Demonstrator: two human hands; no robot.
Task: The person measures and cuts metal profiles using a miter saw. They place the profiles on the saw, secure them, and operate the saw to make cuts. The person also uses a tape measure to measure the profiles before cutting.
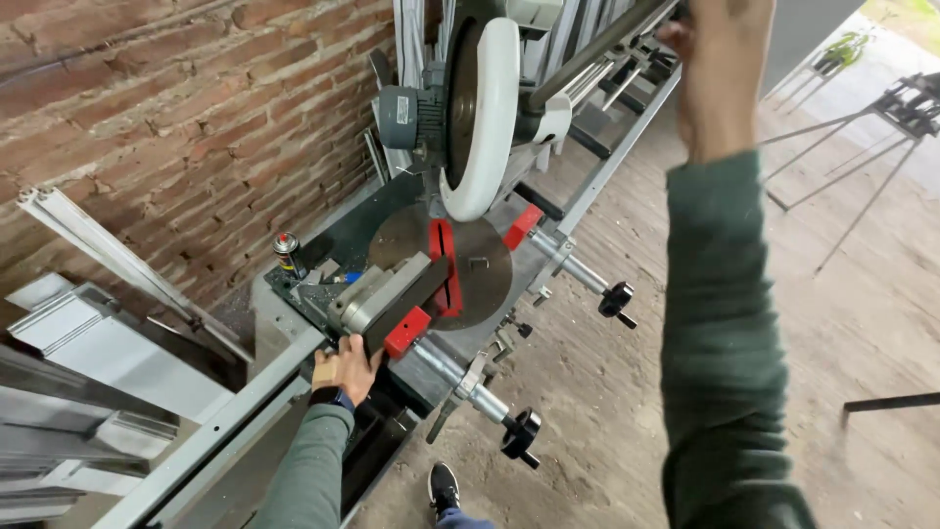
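A chop saw with a white blade guard (482, 118) and grey motor (411, 116) stands raised over a round metal table (485, 263) with red clamp jaws (409, 331). A dark metal profile (416, 299) lies across the table. My left hand (348, 369) presses on the near end of that profile, beside the red jaw. My right hand (718, 69) is raised high and grips the saw's long lever handle (597, 47) at its top end.
A brick wall (176, 127) runs along the left. Aluminium profiles (88, 343) lean and lie at lower left. A spray can (287, 255) stands on the saw bench. Clamp screws with black knobs (520, 433) stick out toward me. Metal trestles (881, 127) stand at right. My shoe (444, 487) is below.
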